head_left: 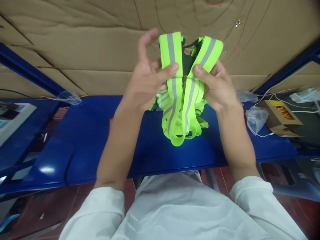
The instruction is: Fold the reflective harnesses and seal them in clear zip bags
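Note:
A reflective harness vest (pixel 172 90) of neon yellow-green straps with grey stripes is held up in front of me. My left hand (pixel 152 75) pinches its left strap, thumb on the front and one finger raised away. My right hand (pixel 218 81) grips the right strap, with the thumb across the grey stripe and the fingers behind it. Between the two straps shows a black piece of the vest. The lower straps hang in loops over the blue table (pixel 155 156). More striped yellow-green material lies behind them, partly hidden.
Brown cardboard (pixel 100 50) covers the wall behind the table. On the right are an opened cardboard box (pixel 281 116), a clear plastic bag (pixel 257 118) and white cables. Another clear plastic piece (pixel 70 97) lies at the back left. Blue metal posts (pixel 30 70) stand at both sides.

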Demonstrator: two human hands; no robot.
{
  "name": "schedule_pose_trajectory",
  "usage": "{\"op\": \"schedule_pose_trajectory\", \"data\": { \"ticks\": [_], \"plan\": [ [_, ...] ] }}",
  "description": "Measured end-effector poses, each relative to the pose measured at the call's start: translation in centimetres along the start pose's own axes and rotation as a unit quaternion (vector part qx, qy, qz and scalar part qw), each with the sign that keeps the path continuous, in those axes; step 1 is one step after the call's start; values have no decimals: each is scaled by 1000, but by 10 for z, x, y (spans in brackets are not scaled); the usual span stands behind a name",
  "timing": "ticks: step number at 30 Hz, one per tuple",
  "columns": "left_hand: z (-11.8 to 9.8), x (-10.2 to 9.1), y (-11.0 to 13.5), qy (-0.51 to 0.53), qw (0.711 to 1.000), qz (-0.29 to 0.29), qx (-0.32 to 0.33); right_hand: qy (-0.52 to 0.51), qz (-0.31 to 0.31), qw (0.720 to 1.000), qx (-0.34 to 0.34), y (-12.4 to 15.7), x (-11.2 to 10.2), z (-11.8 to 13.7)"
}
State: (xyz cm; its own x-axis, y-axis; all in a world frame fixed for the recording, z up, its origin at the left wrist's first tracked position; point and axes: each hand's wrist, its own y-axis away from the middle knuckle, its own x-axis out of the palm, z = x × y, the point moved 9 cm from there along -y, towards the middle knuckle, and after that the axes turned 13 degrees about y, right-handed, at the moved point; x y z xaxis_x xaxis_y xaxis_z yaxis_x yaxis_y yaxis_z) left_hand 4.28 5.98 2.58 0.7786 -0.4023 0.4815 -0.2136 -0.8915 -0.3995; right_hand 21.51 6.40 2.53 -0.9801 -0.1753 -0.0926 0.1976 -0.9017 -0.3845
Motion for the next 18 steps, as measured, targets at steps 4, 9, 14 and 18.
{"op": "schedule_pose_trajectory", "data": {
  "ticks": [4, 9, 14, 18],
  "plan": [
    [16, -2, 0, -51, 996, -23, -69, -8, -22, 1000, -11, -2, 0, -3],
    [24, -2, -2, -43, 995, -32, -83, 41, -33, 999, -13, -7, -8, -15],
    [31, -6, -10, 45, 993, -10, -111, 117, -11, 987, -111, -17, -21, -13],
    [32, -13, -16, 32, 995, -2, -90, 186, 6, 965, -186, -15, -17, 1]
  ]
}}
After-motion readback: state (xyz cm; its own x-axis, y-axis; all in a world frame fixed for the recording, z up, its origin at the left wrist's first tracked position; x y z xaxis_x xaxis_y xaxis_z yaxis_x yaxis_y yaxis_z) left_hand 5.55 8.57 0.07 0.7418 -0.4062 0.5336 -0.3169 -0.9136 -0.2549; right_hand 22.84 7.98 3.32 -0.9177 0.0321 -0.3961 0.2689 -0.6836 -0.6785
